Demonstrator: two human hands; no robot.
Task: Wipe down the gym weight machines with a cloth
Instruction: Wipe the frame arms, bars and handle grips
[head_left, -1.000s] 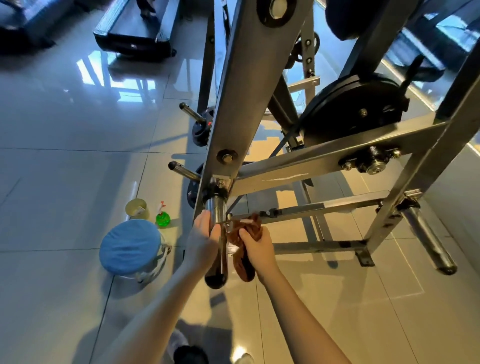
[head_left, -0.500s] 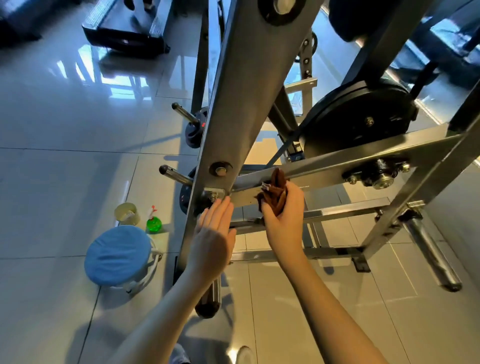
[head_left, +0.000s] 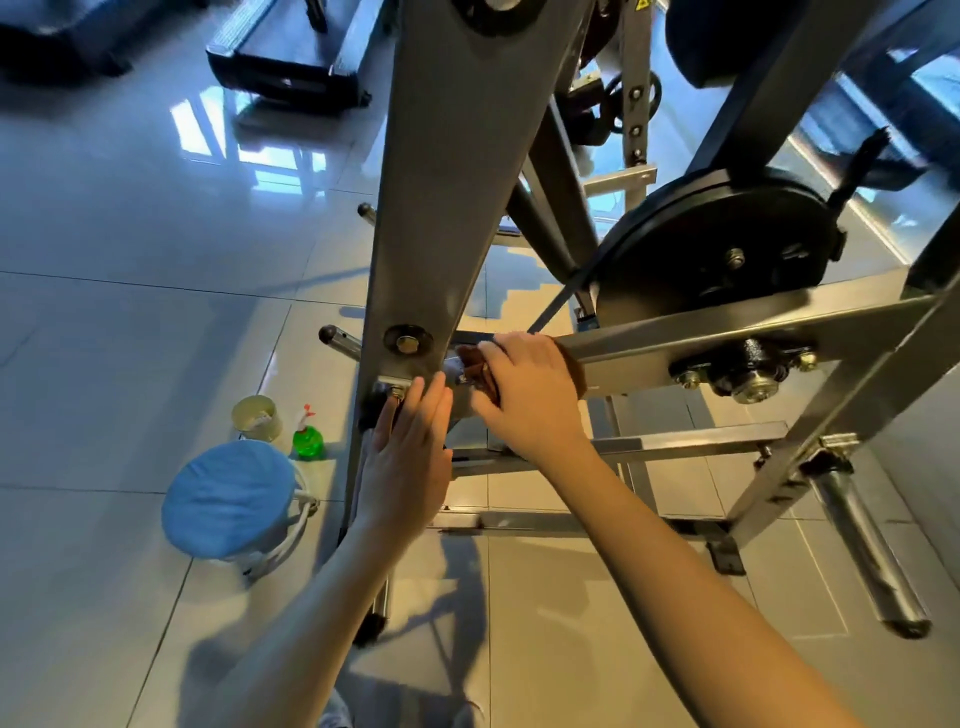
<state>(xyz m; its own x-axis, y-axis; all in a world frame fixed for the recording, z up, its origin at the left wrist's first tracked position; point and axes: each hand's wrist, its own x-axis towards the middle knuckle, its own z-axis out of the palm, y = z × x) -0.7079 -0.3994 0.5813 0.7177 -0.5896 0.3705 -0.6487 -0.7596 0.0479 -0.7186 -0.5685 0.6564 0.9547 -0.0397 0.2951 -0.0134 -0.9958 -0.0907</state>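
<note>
Cloth (head_left: 474, 372), brown and bunched, is held in the right hand (head_left: 530, 387) and pressed against the left end of the grey cross bar (head_left: 737, 327) of a weight machine (head_left: 852, 389). The spot is just right of where that bar is joined to the broad grey upright (head_left: 441, 182). The cloth is mostly covered by the curled fingers, and only a crumpled edge is seen at the hand's left side.

The left hand (head_left: 410, 457) is held flat, fingers straight and close together, with nothing gripped. It is placed just below and left of the right hand, by the bracket at the foot of the upright. Whether the metal is actually touched cannot be told.

A black weight plate (head_left: 717, 254) is seen beyond the cross bar, to the right. A chrome sleeve (head_left: 872, 561) is seen at the near right. On the tiled floor (head_left: 130, 338) to the left, a round blue stool (head_left: 228, 499), a green spray bottle (head_left: 307, 439) and a small tin (head_left: 257, 410) are grouped near one another.

The task is judged to be under way and not near its end. Only the joint is being wiped. The long run of the cross bar, the bolted pivot (head_left: 748, 371), the weight plate and the lower rails (head_left: 691, 434) are probably left to do. No streaks or dust lines are visible to show which parts are already cleaned. Dark equipment (head_left: 291, 57) is seen at the far left, well apart from both hands.
</note>
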